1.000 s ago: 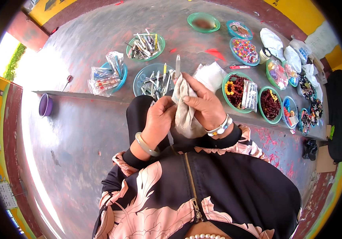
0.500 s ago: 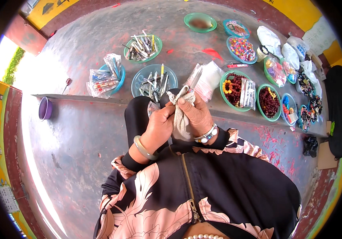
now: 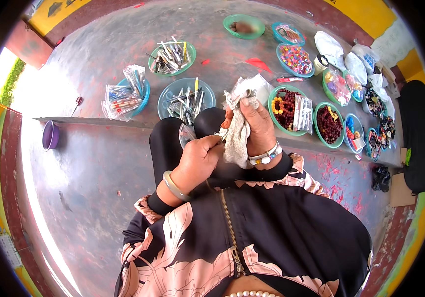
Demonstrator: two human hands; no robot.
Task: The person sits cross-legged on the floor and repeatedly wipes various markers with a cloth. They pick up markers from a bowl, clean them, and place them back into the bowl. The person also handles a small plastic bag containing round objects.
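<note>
A grey concrete ledge (image 3: 232,57) bears a round, translucent blue plastic basin (image 3: 162,105). Right of the basin and nearer the person, a crumpled off-white knit cloth (image 3: 237,141) hangs from the right hand (image 3: 262,126), gripped between thumb and fingers, one bunched end rising past the thumb. The left hand (image 3: 201,156), bodyward of the basin, is closed in a pinch beside the cloth, its fingertips' hold hidden; slim pens (image 3: 187,106) fill the basin
</note>
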